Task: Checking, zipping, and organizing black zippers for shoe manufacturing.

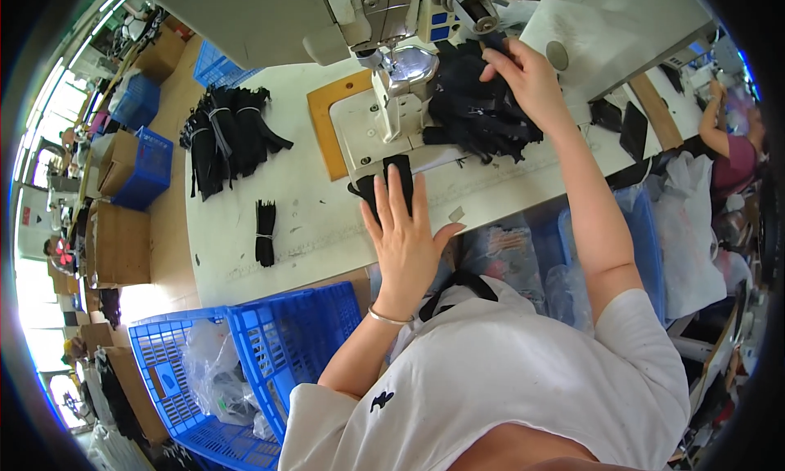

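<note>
My left hand [406,234] lies flat with fingers stretched over a black fabric strip [398,167] at the front of the sewing machine's bed [360,136]. The strip's far end sticks out past my fingertips. Over on the right, my right hand [523,74] is at the top of a loose pile of black strips [478,103], thumb and fingers closed on the end of a dark strip [495,42]. The machine's needle area and metal presser parts [401,70] stand between the pile and the strip under my left hand.
Tied bundles of black strips [229,136] lie on the table's left, with a smaller bundle [265,232] nearer. A blue crate [253,340] holding clear plastic bags stands below the table edge. Another person [732,144] sits at far right.
</note>
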Demonstrator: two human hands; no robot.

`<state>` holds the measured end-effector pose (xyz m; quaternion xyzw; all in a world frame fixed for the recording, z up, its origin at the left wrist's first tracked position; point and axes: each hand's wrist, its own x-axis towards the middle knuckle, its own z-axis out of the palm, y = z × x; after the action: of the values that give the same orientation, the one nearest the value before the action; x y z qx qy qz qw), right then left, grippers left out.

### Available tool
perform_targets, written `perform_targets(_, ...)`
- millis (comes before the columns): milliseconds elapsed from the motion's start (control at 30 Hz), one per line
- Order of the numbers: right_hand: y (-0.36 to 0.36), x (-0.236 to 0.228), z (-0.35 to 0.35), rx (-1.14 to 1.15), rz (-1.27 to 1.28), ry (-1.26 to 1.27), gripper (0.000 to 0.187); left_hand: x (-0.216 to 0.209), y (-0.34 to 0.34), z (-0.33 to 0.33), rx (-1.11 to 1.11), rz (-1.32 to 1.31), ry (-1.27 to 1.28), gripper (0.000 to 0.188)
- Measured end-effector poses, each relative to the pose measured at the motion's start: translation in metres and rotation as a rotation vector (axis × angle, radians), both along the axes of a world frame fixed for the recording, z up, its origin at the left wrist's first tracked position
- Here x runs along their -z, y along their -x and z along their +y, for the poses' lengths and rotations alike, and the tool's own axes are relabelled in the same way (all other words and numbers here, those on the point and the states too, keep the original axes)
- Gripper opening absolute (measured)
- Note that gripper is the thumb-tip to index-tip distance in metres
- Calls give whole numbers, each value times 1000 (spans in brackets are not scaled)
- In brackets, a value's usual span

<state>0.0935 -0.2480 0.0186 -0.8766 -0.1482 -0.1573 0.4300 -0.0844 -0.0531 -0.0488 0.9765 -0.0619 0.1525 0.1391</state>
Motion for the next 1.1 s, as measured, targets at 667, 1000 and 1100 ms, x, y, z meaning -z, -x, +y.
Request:
perform_targets(667, 164, 66, -20, -401, 963, -455, 15, 5, -4, -30, 71, 520, 1499, 26)
perform_targets(1000, 150, 64, -7, -374, 587, -303, 20, -18, -35, 21, -50, 17, 703, 24)
perform_targets(1100, 149, 71, -4, -308, 588, -344, 22, 2, -27, 28, -232, 97, 472, 37)
